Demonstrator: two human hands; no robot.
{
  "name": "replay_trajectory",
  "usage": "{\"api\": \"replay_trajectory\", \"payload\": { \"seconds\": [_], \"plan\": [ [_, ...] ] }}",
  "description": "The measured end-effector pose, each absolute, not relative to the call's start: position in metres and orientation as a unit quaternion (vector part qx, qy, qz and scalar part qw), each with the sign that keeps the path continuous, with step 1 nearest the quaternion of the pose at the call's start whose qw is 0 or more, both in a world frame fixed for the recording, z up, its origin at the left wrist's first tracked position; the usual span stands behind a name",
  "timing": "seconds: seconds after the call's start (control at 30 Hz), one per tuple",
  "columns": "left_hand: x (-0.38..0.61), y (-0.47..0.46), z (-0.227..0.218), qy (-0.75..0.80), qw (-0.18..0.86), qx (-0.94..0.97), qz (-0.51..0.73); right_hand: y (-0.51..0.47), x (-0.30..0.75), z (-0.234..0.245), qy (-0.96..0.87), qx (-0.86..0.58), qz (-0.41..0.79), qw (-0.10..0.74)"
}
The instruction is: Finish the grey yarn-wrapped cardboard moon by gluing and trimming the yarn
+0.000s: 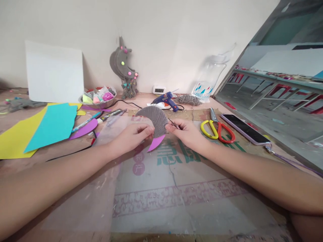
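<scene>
A crescent [156, 118] wrapped in grey yarn, with a bare purple tip at its lower end, is held up above the covered table. My left hand [133, 136] pinches it at the inner curve, thumb and fingers closed. On the outer edge, my right hand [185, 132] closes thumb and fingers against the yarn. A thin dark pointed tool [174, 123] pokes out of my right hand; its kind is hard to make out. Scissors [217, 129] with yellow and red handles lie right of that hand. Behind the crescent rests a blue glue gun [166, 100].
A phone [246, 129] lies at the right edge. Yellow sheets [15, 144], a turquoise sheet [51, 126] and pens [87, 121] are on the left. A metal bowl [98, 105], grey yarn [188, 99], a plastic jar [208, 79] and a finished-looking moon ornament [118, 64] stand behind.
</scene>
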State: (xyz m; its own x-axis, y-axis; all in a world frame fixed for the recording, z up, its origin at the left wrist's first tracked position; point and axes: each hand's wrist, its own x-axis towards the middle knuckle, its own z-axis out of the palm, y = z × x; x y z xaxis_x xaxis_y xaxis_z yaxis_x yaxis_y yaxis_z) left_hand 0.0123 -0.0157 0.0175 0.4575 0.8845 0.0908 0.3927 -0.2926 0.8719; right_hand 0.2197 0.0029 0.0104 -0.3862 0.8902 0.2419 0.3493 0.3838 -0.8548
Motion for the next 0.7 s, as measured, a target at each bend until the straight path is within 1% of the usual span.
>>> {"api": "replay_trajectory", "payload": {
  "seconds": [0.13,0.3,0.7],
  "plan": [
    [0.0123,-0.0153,0.0156,0.423,0.426,0.745,0.29,0.0056,0.2205,0.0112,-0.73,-0.429,0.361,0.391],
    [0.0129,-0.0145,0.0136,0.427,0.41,0.755,0.281,0.0066,0.2215,0.0103,-0.732,-0.424,0.365,0.389],
    [0.0121,-0.0161,0.0166,0.408,0.441,0.744,0.293,0.0073,0.2214,0.0091,-0.733,-0.415,0.367,0.395]
  ]
}}
